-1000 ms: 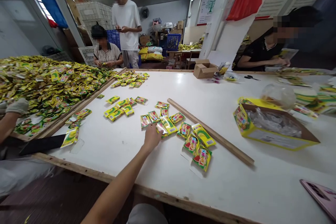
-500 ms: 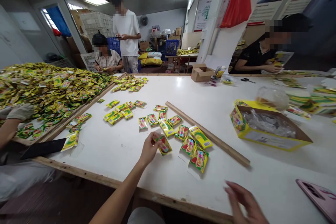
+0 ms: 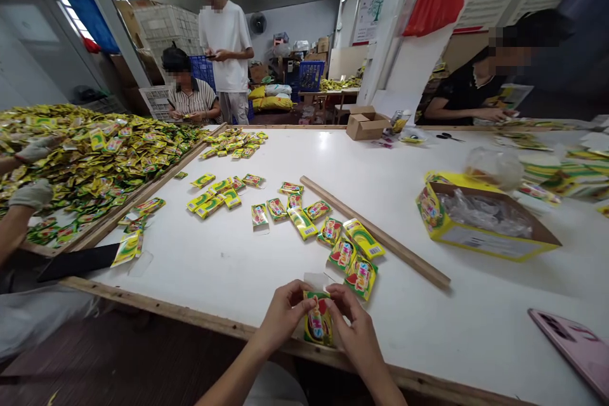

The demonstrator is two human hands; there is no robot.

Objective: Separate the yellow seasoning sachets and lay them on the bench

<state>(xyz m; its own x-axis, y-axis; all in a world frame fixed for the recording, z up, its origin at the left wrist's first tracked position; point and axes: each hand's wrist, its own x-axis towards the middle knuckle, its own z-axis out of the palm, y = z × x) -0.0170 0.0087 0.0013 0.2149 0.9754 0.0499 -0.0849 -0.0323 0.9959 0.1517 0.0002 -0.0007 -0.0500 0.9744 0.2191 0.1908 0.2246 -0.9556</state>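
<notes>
At the table's near edge I hold a small yellow-green candy box (image 3: 317, 325) with both hands, a pale flap standing up at its far end. My left hand (image 3: 287, 312) pinches its left side near the top. On the opposite side, the fingers of my right hand (image 3: 351, 320) close on its upper right corner. Just beyond lie more boxes of the same kind, among them a red-and-green one (image 3: 360, 277) and a yellow one (image 3: 364, 238). Farther left is a small group of yellow boxes (image 3: 210, 204).
A wooden strip (image 3: 375, 231) lies across the white table (image 3: 228, 285). To the right are an open display carton (image 3: 495, 242) with clear plastic inside and a pink phone (image 3: 568, 349). A heap of packets (image 3: 109, 152) fills the left side, where a co-worker's gloved hands (image 3: 31, 193) reach in.
My left hand has brought the candy box toward me to the table's near edge. My right hand, open and apart before, has come in from the right and grips it too.
</notes>
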